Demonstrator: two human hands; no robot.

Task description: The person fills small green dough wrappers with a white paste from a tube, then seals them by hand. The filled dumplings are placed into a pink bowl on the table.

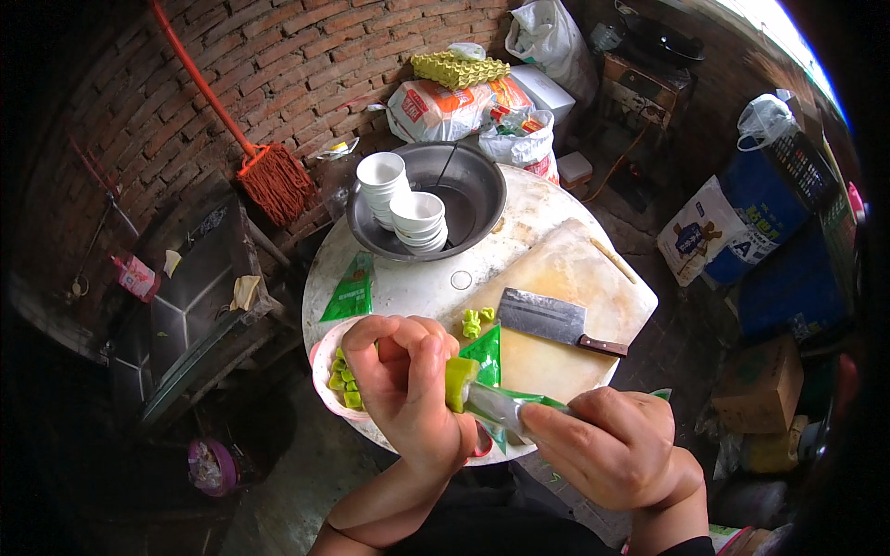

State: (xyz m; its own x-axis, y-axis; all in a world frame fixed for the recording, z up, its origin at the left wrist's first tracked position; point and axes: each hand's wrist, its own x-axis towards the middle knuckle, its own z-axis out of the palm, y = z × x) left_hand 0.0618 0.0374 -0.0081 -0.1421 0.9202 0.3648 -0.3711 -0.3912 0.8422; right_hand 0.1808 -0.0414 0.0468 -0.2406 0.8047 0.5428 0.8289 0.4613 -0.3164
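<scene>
My left hand point(410, 389) is curled around a yellow-green vegetable piece point(457, 382), which sticks out of the mouth of a clear and green plastic packet point(499, 405). The packet's other end is pinched in my right hand point(605, 441). Below them, a wooden cutting board point(556, 267) carries a cleaver point(542, 314), small yellow-green scraps point(472, 324) and a green packet point(489, 353). Partly hidden behind my left hand, a pink-rimmed bowl point(321, 375) holds cut green chunks point(344, 381). A red-edged object point(482, 442) shows under my hands, mostly covered.
On the round white table point(410, 292) stand a large dark basin point(480, 201) with stacked white bowls point(418, 214) and a flat green packet point(351, 292). A metal sink point(184, 306) is at left, an orange mop point(274, 181) by the brick wall. Bags and boxes point(758, 393) line the right.
</scene>
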